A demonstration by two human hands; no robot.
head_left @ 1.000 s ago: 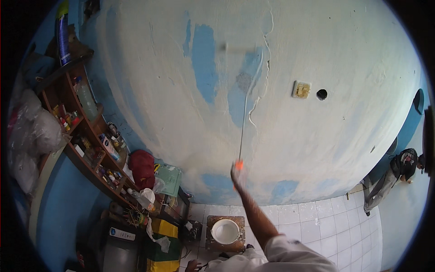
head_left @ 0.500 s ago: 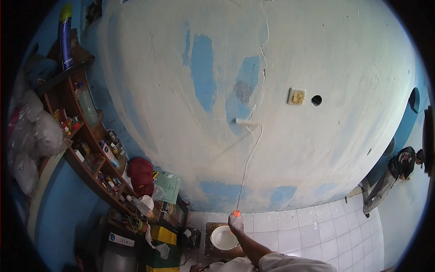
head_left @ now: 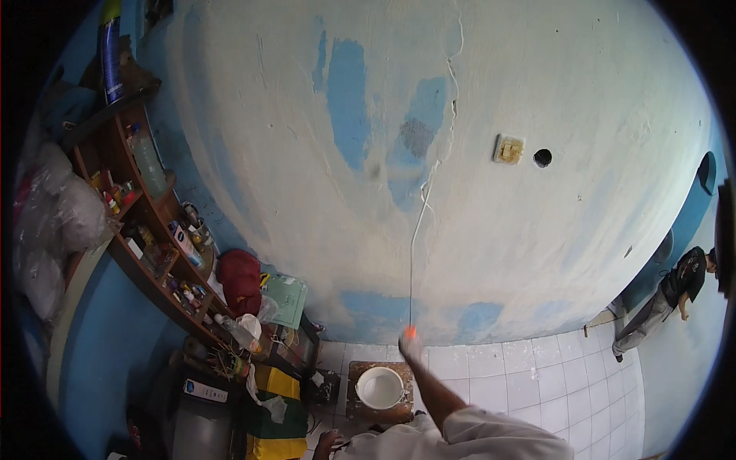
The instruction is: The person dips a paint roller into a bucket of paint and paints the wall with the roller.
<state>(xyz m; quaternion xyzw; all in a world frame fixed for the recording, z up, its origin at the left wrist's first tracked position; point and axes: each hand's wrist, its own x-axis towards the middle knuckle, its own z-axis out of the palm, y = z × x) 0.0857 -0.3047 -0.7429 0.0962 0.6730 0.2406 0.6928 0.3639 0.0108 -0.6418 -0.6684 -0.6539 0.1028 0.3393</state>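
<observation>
My right hand is closed round the orange handle of a paint roller, its arm stretched out toward the wall. The roller's long thin rod runs up to a blue patch of the pale, partly painted wall. The roller's head blends into the wall there and is hard to make out. A white bucket stands on a stained board below and left of that hand. At the lower edge my left hand shows in part; its fingers are too unclear to read.
A brown shelf unit full of bottles and small items stands left. Near it are a red bag and a green panel. A switch and a round hole sit in the wall. Another person stands far right.
My right hand has moved forward, and the roller's head has shifted left on the wall. More of my left hand has come into view. The other person's arm has lowered.
</observation>
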